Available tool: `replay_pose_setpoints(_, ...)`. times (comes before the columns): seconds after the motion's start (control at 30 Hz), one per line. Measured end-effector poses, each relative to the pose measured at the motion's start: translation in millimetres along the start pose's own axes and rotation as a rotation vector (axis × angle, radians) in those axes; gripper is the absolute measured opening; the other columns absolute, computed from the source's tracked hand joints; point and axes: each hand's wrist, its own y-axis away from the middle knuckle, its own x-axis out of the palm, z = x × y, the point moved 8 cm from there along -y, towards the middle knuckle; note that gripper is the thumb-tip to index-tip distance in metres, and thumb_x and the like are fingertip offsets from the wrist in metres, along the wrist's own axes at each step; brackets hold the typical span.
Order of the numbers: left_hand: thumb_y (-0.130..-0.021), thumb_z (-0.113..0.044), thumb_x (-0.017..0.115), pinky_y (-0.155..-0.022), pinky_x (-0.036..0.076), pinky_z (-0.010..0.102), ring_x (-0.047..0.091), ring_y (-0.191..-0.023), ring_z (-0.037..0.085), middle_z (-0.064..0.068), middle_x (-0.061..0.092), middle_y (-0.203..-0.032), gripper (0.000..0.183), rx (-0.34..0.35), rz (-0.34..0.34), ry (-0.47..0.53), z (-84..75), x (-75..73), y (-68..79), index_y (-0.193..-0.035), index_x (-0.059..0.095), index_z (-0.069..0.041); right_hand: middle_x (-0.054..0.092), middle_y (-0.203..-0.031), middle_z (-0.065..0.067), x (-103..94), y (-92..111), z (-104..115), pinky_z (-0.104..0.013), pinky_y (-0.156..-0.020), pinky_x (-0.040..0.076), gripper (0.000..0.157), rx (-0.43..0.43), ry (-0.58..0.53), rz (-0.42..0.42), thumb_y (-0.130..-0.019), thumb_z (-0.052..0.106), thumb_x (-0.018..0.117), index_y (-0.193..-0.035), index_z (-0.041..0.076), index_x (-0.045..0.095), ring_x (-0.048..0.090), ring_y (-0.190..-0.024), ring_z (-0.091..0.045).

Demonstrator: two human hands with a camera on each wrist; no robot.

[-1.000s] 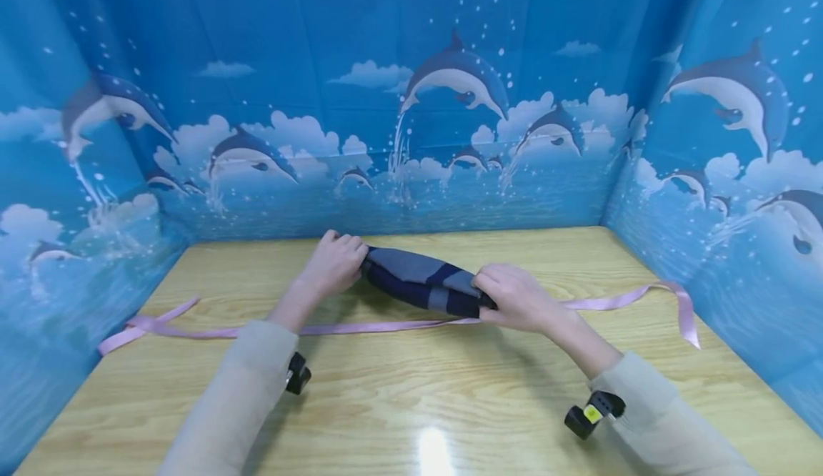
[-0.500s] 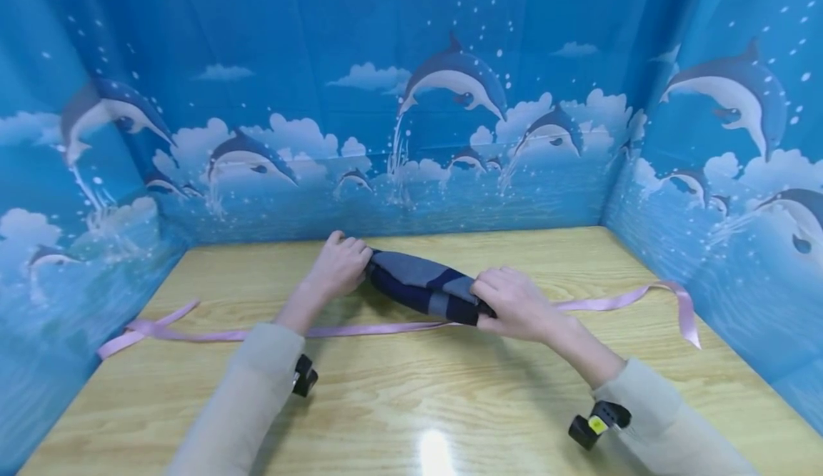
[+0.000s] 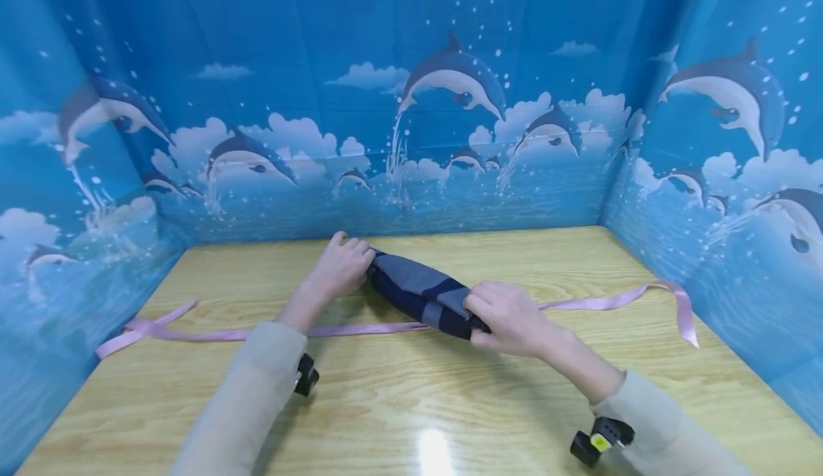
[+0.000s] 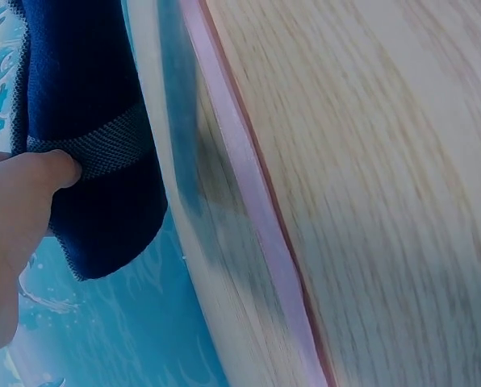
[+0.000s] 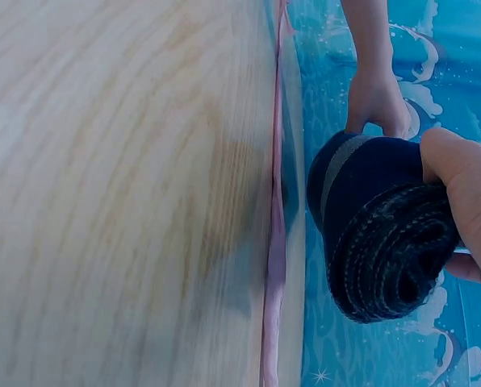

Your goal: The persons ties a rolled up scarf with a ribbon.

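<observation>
A rolled-up navy and grey woven cloth [image 3: 418, 284] is held up over the table, slanting down toward the right. My left hand [image 3: 341, 265] grips its far left end. At the nearer right end, my right hand [image 3: 508, 319] holds it with fingers curled over the edge. The right wrist view shows the layered spiral end of the cloth roll [image 5: 394, 250], with the right thumb on top. In the left wrist view, the left thumb presses on a grey band of the cloth [image 4: 103, 149]. Beneath the roll, a pink satin ribbon [image 3: 360, 329] runs across the table, partly covered.
The light wood-grain table [image 3: 386, 397] ends at a blue dolphin-print curtain [image 3: 308, 104] at the back and both sides. One ribbon end lies crossed over itself at the left; the other bends down near the right edge. A black device [image 3: 601, 440] is strapped to each wrist.
The right end of the roll has come down and toward me with my right hand, so it tilts more. My left hand has shifted slightly right. The ribbon lies as before.
</observation>
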Motion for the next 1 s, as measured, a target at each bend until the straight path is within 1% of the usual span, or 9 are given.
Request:
replay_pose_setpoints(0.13, -0.072, -0.019, 0.073, -0.084, 0.04, 0.046, 0.059, -0.084, 0.026, 0.008, 0.062, -0.091, 0.026, 0.015, 0.006, -0.002, -2.0, 2.8, -0.6, -0.091, 0.062, -0.005, 0.05, -0.076, 0.003, 1.4, 0.0, 5.8, -0.024, -0.054, 0.039, 0.025, -0.011, -0.006, 0.019, -0.058, 0.008, 0.061, -0.081, 0.009, 0.052, 0.044, -0.064, -0.012)
replay_pose_setpoints(0.23, -0.073, -0.019, 0.072, -0.085, 0.039, 0.047, 0.059, -0.085, 0.026, 0.009, 0.062, -0.092, 0.025, 0.023, 0.012, 0.001, -3.3, 4.3, -1.6, -0.091, 0.061, -0.005, 0.05, -0.075, 0.003, 2.6, -0.8, 9.4, -0.023, -0.054, 0.039, 0.023, -0.004, 0.002, 0.036, -0.059, 0.008, 0.059, -0.08, 0.01, 0.052, 0.043, -0.064, -0.011)
replay_pose_setpoints(0.33, -0.073, -0.018, 0.073, -0.086, 0.039, 0.048, 0.06, -0.084, 0.026, 0.009, 0.062, -0.092, 0.025, 0.026, 0.004, 0.006, -4.4, 4.0, -2.1, -0.091, 0.061, -0.005, 0.049, -0.075, 0.003, 2.5, -2.4, 12.8, -0.023, -0.054, 0.038, 0.02, 0.006, 0.008, 0.043, -0.06, 0.009, 0.057, -0.079, 0.011, 0.051, 0.043, -0.064, -0.012)
replay_pose_setpoints(0.53, -0.073, -0.016, 0.072, -0.084, 0.04, 0.048, 0.06, -0.082, 0.026, 0.009, 0.062, -0.09, 0.023, 0.042, -0.023, 0.021, -7.2, 2.5, -1.6, -0.089, 0.06, -0.005, 0.049, -0.074, 0.002, 0.9, -5.5, 22.3, -0.025, -0.054, 0.038, 0.017, -0.005, 0.012, 0.019, -0.061, 0.009, 0.056, -0.077, 0.011, 0.05, 0.043, -0.063, -0.013)
replay_pose_setpoints(0.67, -0.073, -0.016, 0.073, -0.085, 0.039, 0.049, 0.06, -0.083, 0.026, 0.009, 0.062, -0.092, 0.024, 0.046, -0.013, 0.029, -8.0, 3.5, -2.1, -0.09, 0.06, -0.005, 0.049, -0.075, 0.002, 0.5, -8.5, 29.0, -0.025, -0.054, 0.039, 0.018, -0.012, 0.005, 0.005, -0.06, 0.009, 0.056, -0.076, 0.011, 0.049, 0.043, -0.063, -0.013)
replay_pose_setpoints(0.83, -0.072, -0.015, 0.073, -0.087, 0.039, 0.049, 0.061, -0.084, 0.026, 0.009, 0.063, -0.093, 0.026, 0.048, 0.009, 0.018, -7.7, 6.3, -3.5, -0.091, 0.061, -0.005, 0.05, -0.075, 0.002, 0.6, -14.1, 35.1, -0.025, -0.054, 0.04, 0.017, 0.003, 0.029, 0.015, -0.061, 0.01, 0.058, -0.076, 0.011, 0.05, 0.045, -0.064, -0.013)
replay_pose_setpoints(1.0, -0.072, -0.014, 0.073, -0.087, 0.039, 0.048, 0.061, -0.085, 0.026, 0.009, 0.063, -0.095, 0.024, 0.075, -0.003, 0.012, -9.9, 8.3, -6.8, -0.092, 0.062, -0.005, 0.048, -0.074, 0.003, 0.7, -18.5, 42.5, -0.024, -0.053, 0.039, 0.019, 0.012, 0.065, 0.024, -0.061, 0.012, 0.061, -0.076, 0.012, 0.049, 0.043, -0.063, -0.012)
